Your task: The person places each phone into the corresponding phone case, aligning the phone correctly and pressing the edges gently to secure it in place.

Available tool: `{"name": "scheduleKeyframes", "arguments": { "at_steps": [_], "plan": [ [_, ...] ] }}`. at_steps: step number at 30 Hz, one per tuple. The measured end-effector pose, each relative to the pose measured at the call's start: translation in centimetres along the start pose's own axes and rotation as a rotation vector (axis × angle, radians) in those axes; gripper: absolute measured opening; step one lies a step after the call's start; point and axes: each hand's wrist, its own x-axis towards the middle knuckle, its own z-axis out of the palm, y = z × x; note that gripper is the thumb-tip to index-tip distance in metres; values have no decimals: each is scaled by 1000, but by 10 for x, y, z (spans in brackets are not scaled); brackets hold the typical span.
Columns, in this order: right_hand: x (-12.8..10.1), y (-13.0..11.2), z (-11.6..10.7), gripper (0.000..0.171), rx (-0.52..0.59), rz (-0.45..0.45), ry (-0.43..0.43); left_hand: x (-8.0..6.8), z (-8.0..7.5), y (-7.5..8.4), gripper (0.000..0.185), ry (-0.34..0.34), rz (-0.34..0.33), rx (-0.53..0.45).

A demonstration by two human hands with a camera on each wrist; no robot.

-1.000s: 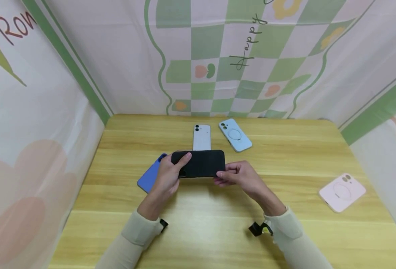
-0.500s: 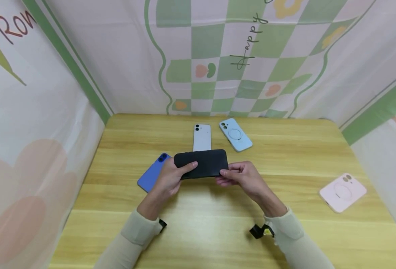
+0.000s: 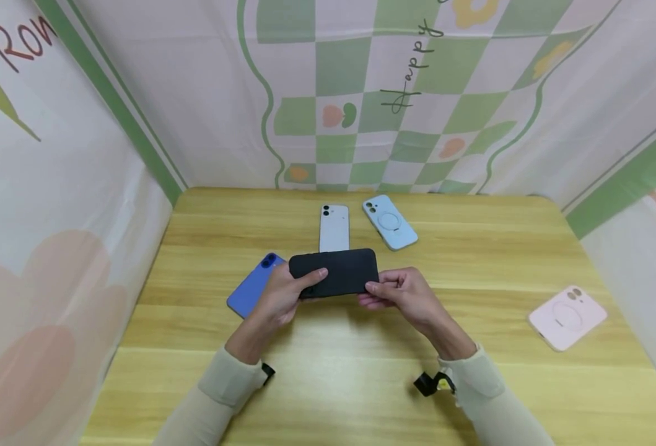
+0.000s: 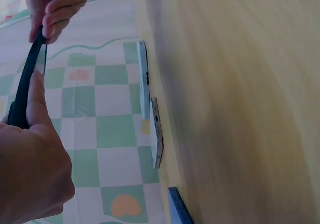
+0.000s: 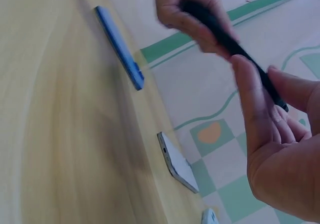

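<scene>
Barely shifted: both hands point(image 3: 274, 298) point(image 3: 402, 294) pinch black case point(image 3: 336, 272) | wrist views: edge-on, possibly flexed.

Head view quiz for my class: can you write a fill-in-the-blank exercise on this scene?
1. Both hands hold the ____ case above the table.
2. The pink case lies nearest the ____ hand.
3. The left hand partly hides the ____ phone.

Missing words: black; right; blue

The black case point(image 3: 334, 273) hid the white phone's point(image 3: 334, 228) near end; the blue phone point(image 3: 252, 285) lay partly behind the left hand point(image 3: 280, 297).
</scene>
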Motion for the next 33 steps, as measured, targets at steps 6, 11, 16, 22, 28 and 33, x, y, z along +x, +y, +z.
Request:
{"name": "scheduleKeyframes", "arguments": {
  "at_steps": [6, 11, 16, 22, 28, 33],
  "plan": [
    [1, 1, 1, 15, 23, -10, -6, 0, -1, 0, 49, -3, -4, -17],
    [1, -1, 1, 18, 17, -6, -7, 1, -1, -1, 51, -2, -7, -11],
    [2, -1, -1, 21, -29, 19, -10, 0, -3, -3, 50, -9, -5, 20],
    [5, -4, -9, 26, -202, 52, 51, 0, -4, -4, 44, -59, -11, 128],
    [7, -9, -12, 32, -227, 45, 59, 2, -4, -3, 38, -116, -17, 172],
    [8, -8, -10, 21, -171, 51, 72, 3, -3, -3, 37, -119, -30, 148]
  ]
}}
